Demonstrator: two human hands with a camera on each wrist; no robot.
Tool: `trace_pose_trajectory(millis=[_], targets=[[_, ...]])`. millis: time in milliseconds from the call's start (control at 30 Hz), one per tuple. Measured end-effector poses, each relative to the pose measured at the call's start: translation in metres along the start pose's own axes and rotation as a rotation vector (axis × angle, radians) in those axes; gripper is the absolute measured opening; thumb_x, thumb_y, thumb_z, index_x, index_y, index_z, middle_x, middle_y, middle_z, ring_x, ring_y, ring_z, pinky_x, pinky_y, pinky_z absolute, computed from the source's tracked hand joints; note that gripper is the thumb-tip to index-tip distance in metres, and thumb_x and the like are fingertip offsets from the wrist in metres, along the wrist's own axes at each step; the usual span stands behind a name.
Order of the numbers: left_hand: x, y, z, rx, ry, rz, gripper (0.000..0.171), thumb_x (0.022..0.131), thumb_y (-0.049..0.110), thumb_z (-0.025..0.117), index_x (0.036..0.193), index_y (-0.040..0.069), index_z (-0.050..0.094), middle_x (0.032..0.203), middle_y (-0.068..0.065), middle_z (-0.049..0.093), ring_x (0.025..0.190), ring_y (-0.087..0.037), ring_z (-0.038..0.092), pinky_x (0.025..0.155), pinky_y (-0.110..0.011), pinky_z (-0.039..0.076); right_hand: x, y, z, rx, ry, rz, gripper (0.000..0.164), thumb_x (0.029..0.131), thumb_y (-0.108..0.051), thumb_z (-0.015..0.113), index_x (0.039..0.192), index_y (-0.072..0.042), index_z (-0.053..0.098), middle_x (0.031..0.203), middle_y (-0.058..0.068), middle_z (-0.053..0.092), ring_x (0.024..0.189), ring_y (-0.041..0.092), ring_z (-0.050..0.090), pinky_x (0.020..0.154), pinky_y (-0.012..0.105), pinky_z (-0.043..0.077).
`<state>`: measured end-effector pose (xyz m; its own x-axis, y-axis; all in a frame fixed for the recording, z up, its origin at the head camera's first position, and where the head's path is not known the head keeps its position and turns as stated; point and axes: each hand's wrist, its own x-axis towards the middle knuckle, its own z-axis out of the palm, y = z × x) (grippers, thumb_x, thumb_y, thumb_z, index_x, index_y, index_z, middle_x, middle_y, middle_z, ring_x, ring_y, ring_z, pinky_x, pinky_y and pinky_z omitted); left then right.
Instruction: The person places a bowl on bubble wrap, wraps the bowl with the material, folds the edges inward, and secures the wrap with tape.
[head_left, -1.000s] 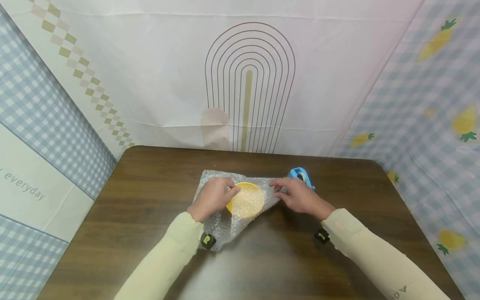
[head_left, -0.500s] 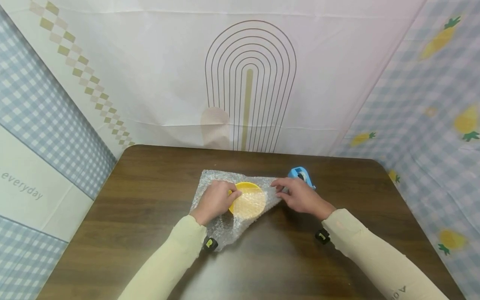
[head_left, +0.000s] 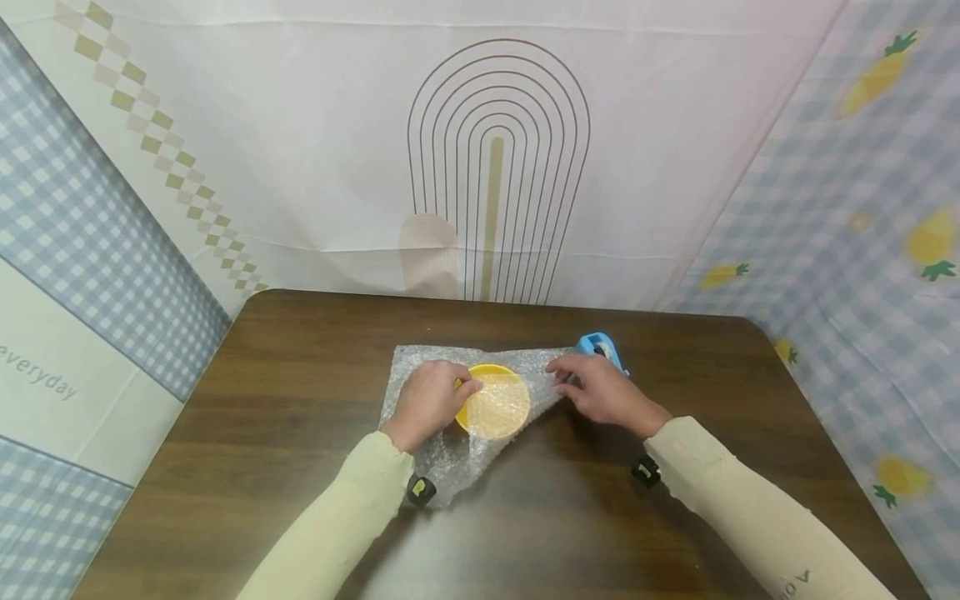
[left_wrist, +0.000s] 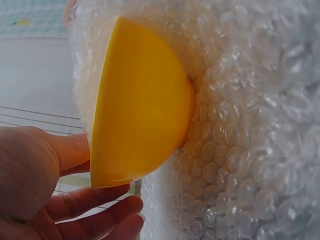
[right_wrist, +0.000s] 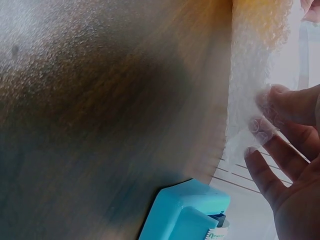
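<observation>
A yellow bowl (left_wrist: 140,105) rests on a sheet of bubble wrap (left_wrist: 250,110), with a fold of the wrap drawn over its mouth. My left hand (head_left: 431,400) pinches the bowl's rim together with the wrap's edge, thumb on top and fingers below, as the left wrist view shows. To the right, my right hand (head_left: 603,392) pinches the folded corner of the wrap between thumb and fingertips. In the right wrist view that corner hangs between the fingers (right_wrist: 270,170). Part of the bowl's far rim stays uncovered.
A blue tape dispenser (head_left: 597,342) stands just behind my right hand, close to the wrap's corner. The dark wooden table (head_left: 315,333) ends at a patterned white cloth backdrop (head_left: 322,167). Checked cloth (head_left: 847,233) hangs at the right side.
My left hand has shifted slightly to the right and keeps its pinch. My right hand has moved a little to the right, and the wrap's far edge has straightened out.
</observation>
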<state>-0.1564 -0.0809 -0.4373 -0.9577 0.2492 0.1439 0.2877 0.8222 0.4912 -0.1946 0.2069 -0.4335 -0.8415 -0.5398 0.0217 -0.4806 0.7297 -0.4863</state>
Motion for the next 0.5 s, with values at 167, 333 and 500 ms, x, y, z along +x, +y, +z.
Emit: trace_pose_trajectory(millis=[167,333,500], targets=[[-0.0008,0.0002,-0.0002,0.016,0.014,-0.003,0.022,0.098,0.031,0.073,0.088,0.013,0.083,0.080,0.002,0.075,0.061,-0.010,0.050,0.056,-0.025,0.039,0.0011,0.0002,0.0004,-0.017,0.008,-0.007,0.031,0.095,-0.007,0.075,0.126,-0.008,0.072,0.109,0.006,0.078,0.099,0.019,0.072,0.089,0.045,0.063],[-0.0016,0.0008,-0.0011,0.008,0.010,-0.017,0.021,0.098,0.030,0.073,0.089,0.014,0.083,0.083,0.001,0.077,0.062,-0.011,0.051,0.055,-0.025,0.040,0.0017,-0.0004,0.0005,-0.026,0.011,0.001,0.031,0.095,-0.007,0.074,0.126,-0.008,0.072,0.108,0.006,0.078,0.099,0.020,0.072,0.089,0.046,0.063],[-0.0019,0.0010,-0.0008,-0.002,0.011,-0.018,0.022,0.098,0.031,0.073,0.088,0.013,0.083,0.079,0.002,0.074,0.059,-0.011,0.049,0.054,-0.025,0.038,0.0016,0.0010,0.0011,-0.028,0.006,0.014,0.031,0.096,-0.006,0.073,0.127,-0.008,0.072,0.108,0.006,0.078,0.099,0.020,0.072,0.088,0.045,0.063]])
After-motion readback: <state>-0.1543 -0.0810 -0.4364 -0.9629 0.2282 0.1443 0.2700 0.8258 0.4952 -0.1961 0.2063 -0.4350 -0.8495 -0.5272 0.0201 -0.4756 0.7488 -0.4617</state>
